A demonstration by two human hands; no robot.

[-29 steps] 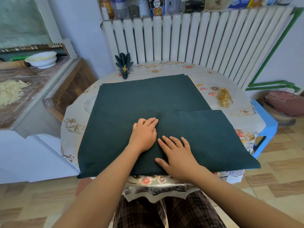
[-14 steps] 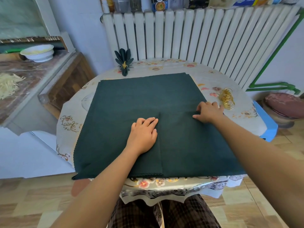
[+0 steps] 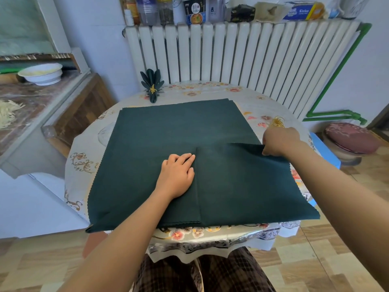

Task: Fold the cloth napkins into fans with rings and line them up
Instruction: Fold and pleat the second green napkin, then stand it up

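A stack of dark green cloth napkins (image 3: pixel 168 127) lies flat across the round table (image 3: pixel 248 98). One separate green napkin (image 3: pixel 248 186) lies on the stack's near right part and overhangs the table's right edge. My left hand (image 3: pixel 177 175) presses flat on the stack beside that napkin's left edge. My right hand (image 3: pixel 277 142) pinches the napkin's far right corner and lifts it slightly. A finished green fan napkin with a gold ring (image 3: pixel 152 85) stands at the table's far left. Gold rings (image 3: pixel 277 122) lie just behind my right hand.
A white radiator (image 3: pixel 231 55) with bottles and boxes on top stands behind the table. To the left is a counter with a white bowl (image 3: pixel 41 73) and shredded food. A blue stool (image 3: pixel 324 150) and a cushioned seat (image 3: pixel 350 140) stand at the right.
My right hand moved from the near middle of the cloth out to the napkin's far right corner, took hold of it and raised it. My left hand stayed pressed in place.
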